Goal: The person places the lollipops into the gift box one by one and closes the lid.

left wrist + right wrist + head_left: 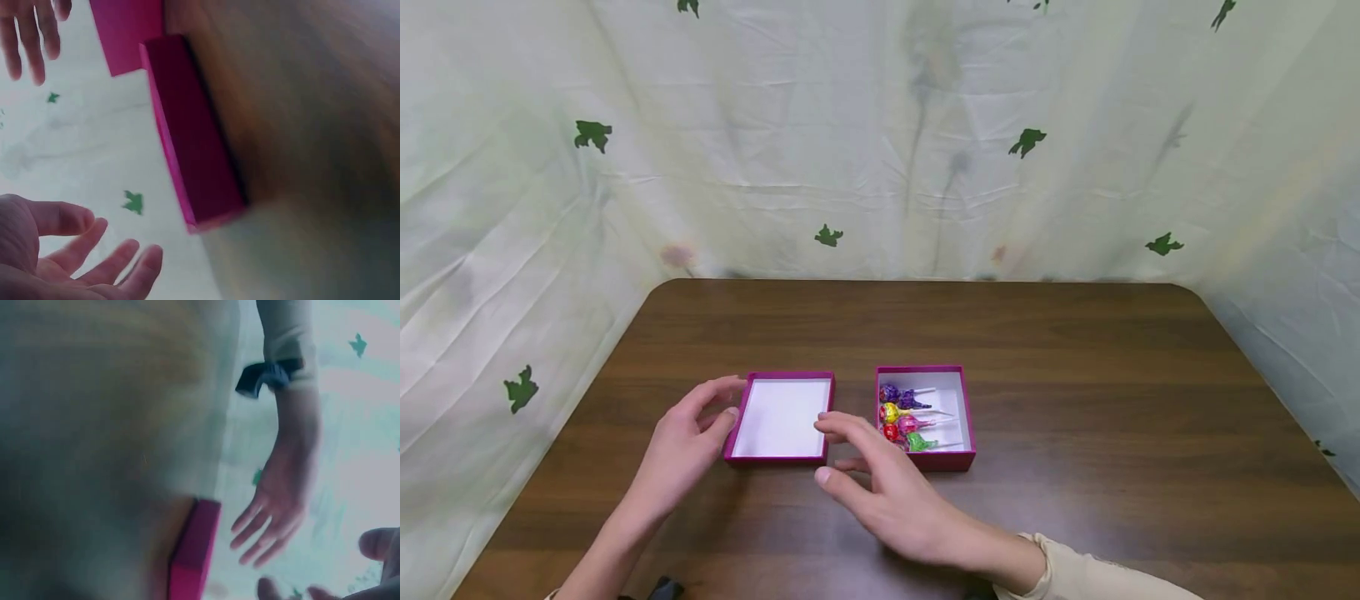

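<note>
An upturned magenta lid [781, 417] with a white inside lies on the brown table [1075, 375]. To its right stands a magenta box [968, 417] holding several wrapped lollipops [904, 417]. My left hand [715, 408] hovers at the lid's left edge, fingers relaxed and empty. My right hand [842, 450] is spread at the lid's right front corner, between lid and box, holding nothing. In the left wrist view the lid's side wall [187, 137] shows with my left fingers [94, 262] apart from it. The right wrist view, which is blurred, shows the lid [194, 550] and my left hand [275, 506].
A pale cloth with green leaf prints [880, 125] hangs behind and along both sides of the table. The table's rounded far corners and side edges are in view. A dark strap [269, 375] sits on the left wrist.
</note>
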`<state>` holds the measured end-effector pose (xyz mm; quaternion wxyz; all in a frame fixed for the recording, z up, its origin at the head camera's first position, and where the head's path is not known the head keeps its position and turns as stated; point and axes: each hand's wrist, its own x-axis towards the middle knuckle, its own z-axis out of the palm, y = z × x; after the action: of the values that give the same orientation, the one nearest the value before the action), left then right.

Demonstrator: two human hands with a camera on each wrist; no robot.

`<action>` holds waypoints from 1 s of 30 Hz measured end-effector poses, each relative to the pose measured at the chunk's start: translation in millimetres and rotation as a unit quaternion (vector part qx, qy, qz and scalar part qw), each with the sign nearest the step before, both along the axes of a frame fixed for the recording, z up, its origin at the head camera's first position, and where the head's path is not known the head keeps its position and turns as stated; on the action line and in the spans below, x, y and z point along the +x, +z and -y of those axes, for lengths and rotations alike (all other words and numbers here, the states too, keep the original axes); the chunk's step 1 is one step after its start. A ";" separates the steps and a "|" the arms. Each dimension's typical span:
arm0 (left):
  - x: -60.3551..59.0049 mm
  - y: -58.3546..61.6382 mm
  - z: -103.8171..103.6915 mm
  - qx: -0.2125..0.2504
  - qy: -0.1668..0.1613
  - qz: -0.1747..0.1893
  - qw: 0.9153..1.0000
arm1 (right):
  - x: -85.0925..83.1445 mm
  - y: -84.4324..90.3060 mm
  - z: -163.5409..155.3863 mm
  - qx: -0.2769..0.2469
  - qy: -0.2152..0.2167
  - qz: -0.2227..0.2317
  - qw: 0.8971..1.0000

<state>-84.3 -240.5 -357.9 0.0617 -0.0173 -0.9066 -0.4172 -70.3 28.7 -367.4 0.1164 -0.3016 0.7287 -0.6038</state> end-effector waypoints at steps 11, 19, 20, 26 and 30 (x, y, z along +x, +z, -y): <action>-9.5 -27.8 18.4 0.017 -0.027 0.141 0.990 | -6.8 -30.3 29.2 0.171 -0.049 0.024 0.984; -12.7 -35.5 23.0 0.025 -0.036 0.178 0.983 | -17.1 -37.3 38.9 0.155 -0.058 0.061 0.984; -12.3 -35.6 23.0 0.023 -0.040 0.176 0.983 | -17.4 -37.6 39.0 0.152 -0.058 0.062 0.985; -6.2 -34.2 24.5 0.025 -0.019 0.184 0.982 | -12.6 -35.8 38.4 0.139 -0.049 0.071 0.987; 0.8 -31.7 26.1 0.071 0.010 0.191 0.979 | -7.5 -31.2 37.1 0.107 -0.028 0.094 0.989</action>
<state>-83.5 -266.6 -389.5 -0.1069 0.0764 -0.8700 -0.4752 -77.8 -8.3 -398.5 0.1993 -0.2089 0.7829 -0.5512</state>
